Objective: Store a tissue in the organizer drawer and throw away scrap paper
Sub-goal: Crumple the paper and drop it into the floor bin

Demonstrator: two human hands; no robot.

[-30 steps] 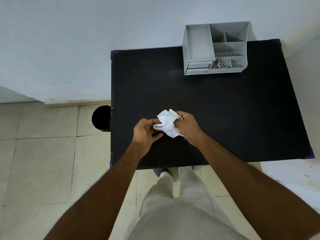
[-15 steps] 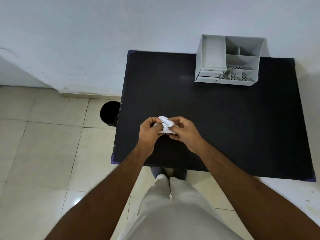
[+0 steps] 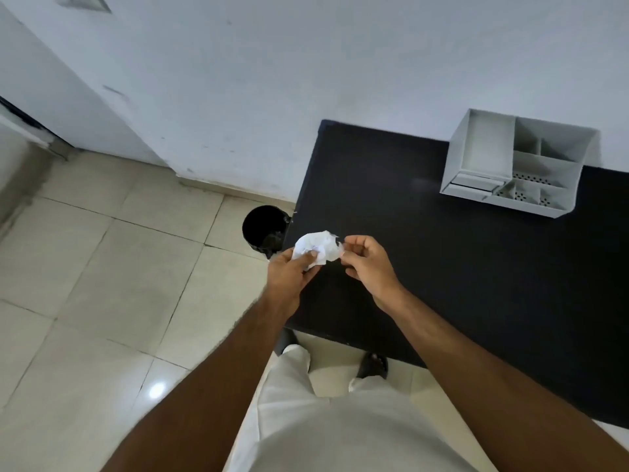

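Observation:
A crumpled white scrap paper [image 3: 316, 247] with faint blue marks sits in my left hand [image 3: 292, 272], which is closed around its lower part over the table's left edge. My right hand [image 3: 366, 262] is just to the right of it, fingers curled, fingertips at the paper's right edge; whether they still pinch it is unclear. A black bin [image 3: 263, 229] stands on the floor right beside the table, just left of the paper. The grey organizer [image 3: 510, 165] stands at the table's far right by the wall, its small drawer [image 3: 471, 185] at the lower left. No tissue is visible.
The black table [image 3: 442, 267] fills the right half of the view, against a white wall. Beige floor tiles [image 3: 119, 284] spread to the left. My legs and sandalled feet stand at the table's near edge.
Both hands have carried the crumpled paper left, toward the table's edge and the bin. The right hand has drawn back to the paper's edge, and my view has swung left.

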